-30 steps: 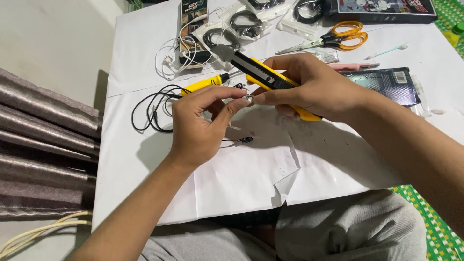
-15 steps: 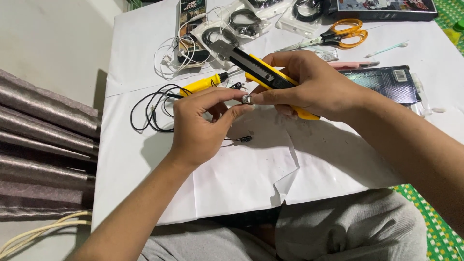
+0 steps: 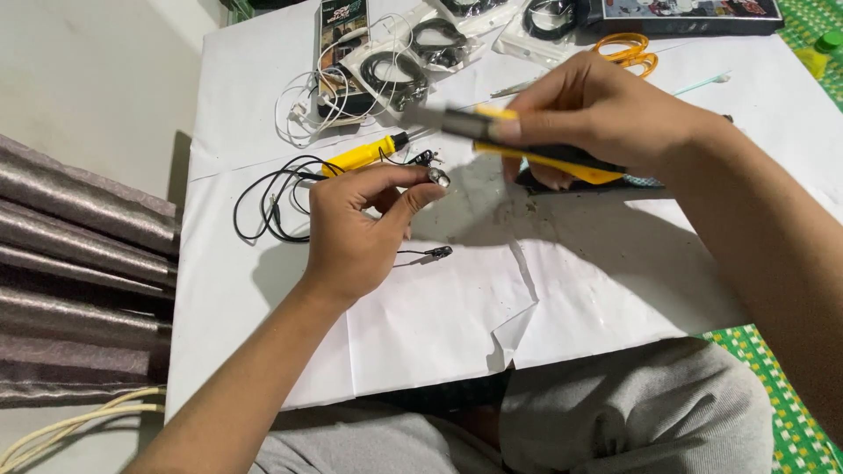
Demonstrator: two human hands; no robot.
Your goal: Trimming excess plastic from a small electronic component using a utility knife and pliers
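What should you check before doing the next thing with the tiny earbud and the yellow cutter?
1. Earbud piece pinched firmly at the left hand fingertips: ok.
2. Yellow utility knife gripped in the right hand: ok.
3. Knife tip apart from the left fingers: ok, a gap shows between them.
4. Blade out or retracted: cannot tell, the tip is blurred.
5. Other black earbud lying loose on the white paper, clear of the hands: ok.
6. Yellow-handled tool and black cable close behind the left hand, could snag: not ok.
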